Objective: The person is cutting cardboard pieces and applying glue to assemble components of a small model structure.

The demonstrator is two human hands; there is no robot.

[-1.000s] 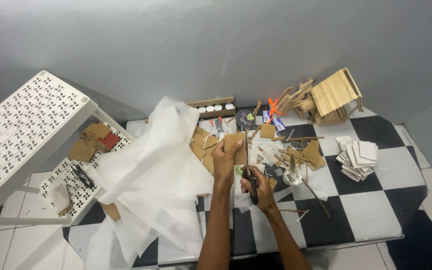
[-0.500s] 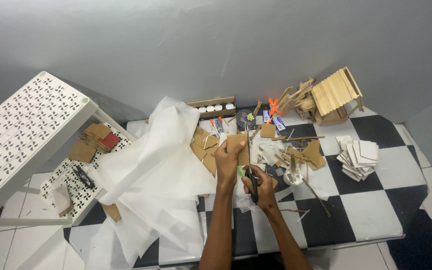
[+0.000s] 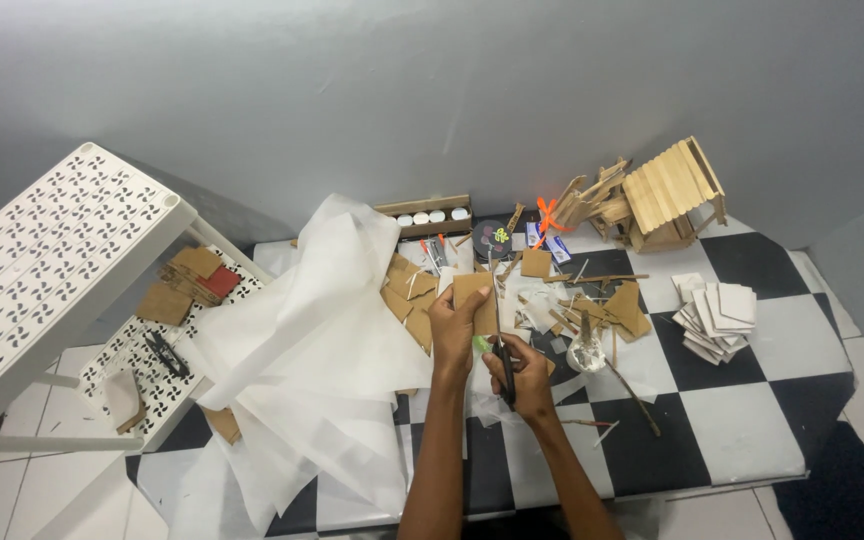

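My left hand (image 3: 450, 329) holds a small brown cardboard piece (image 3: 474, 297) upright over the middle of the checkered board (image 3: 742, 430). My right hand (image 3: 520, 375) grips black scissors (image 3: 503, 350), whose blades run up along the right edge of the cardboard. Both forearms come in from the bottom edge. More cardboard scraps (image 3: 404, 296) lie just left of the hands.
Large white paper sheets (image 3: 307, 350) spread to the left. A white perforated shelf unit (image 3: 42, 270) stands at far left with cardboard and black scissors (image 3: 165, 352) on its lower tier. A wooden stick house (image 3: 667, 195), white square tiles (image 3: 717, 312), sticks and small tools lie beyond.
The cardboard piece and scissors have shifted slightly upward and away from me; the scissors blades now reach further along the cardboard's edge. Nothing else moved.
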